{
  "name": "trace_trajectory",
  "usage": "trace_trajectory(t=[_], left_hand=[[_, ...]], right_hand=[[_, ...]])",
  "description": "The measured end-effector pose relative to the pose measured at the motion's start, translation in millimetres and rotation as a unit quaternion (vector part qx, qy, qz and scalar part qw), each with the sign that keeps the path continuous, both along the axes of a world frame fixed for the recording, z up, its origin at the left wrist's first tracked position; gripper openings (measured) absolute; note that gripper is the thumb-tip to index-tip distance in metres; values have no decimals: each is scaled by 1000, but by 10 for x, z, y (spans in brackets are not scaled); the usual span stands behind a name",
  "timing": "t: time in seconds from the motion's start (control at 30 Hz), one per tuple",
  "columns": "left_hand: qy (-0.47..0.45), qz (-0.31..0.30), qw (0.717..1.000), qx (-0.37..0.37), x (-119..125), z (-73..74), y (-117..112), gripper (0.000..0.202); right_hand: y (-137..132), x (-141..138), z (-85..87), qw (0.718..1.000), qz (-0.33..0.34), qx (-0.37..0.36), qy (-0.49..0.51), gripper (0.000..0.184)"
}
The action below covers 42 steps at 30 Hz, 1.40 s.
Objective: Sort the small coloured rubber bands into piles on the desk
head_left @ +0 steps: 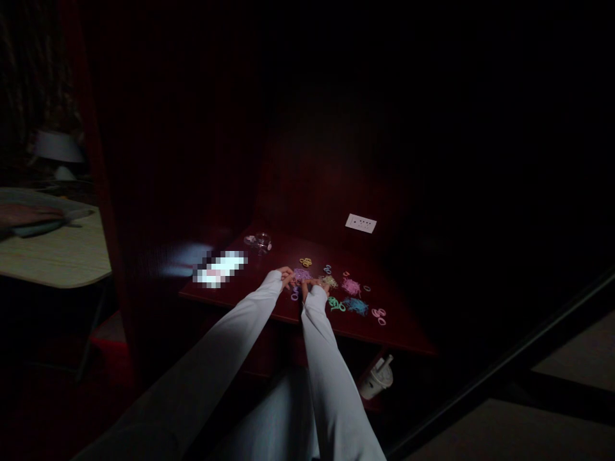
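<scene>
On the dark red desk (269, 301), my left hand (286, 277) is at the left edge of a loose purple pile (302, 275) of small bands. Its fingers look drawn together, but what they hold is too small to make out. My right hand (317, 286) reaches in between the purple pile and a pale yellow pile (330, 280). The fingers of this hand appear bent and closed, with their tips partly hidden. Purple rings (295, 294) lie just below my left hand. Green rings (336, 304) are right of my right wrist.
Pink (351, 286) and blue (356, 306) piles lie to the right, near pink rings (379, 316). Yellow rings (305, 262) sit behind. A blurred bright screen (220, 269) and a clear container (262, 241) are at left. A lidded cup (377, 379) stands below the desk's edge.
</scene>
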<state>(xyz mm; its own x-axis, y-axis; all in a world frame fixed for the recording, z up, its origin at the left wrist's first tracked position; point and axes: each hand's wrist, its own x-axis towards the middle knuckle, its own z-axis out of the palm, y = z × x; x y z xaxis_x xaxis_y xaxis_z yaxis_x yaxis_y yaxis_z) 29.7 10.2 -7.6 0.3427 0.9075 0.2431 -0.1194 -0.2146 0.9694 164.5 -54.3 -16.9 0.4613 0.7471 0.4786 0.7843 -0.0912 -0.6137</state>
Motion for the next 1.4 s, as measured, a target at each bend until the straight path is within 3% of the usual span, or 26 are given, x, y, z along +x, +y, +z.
trace_trajectory(t=[0.33,0.6,0.87,1.4], left_hand=[[-8,-19,999,25,-7,-47,25,33],[32,-28,999,21,32,-61,48,17],[35,-26,999,34,46,-116,106,27],[50,21,998,24,13,47,-34,20]], right_hand=[[11,-3,-5,999,32,4,-11,20],[66,64,-84,998,55,1,3,22],[53,48,-74,999,43,22,-7,20],[17,6,-37,998,65,5,-6,14]])
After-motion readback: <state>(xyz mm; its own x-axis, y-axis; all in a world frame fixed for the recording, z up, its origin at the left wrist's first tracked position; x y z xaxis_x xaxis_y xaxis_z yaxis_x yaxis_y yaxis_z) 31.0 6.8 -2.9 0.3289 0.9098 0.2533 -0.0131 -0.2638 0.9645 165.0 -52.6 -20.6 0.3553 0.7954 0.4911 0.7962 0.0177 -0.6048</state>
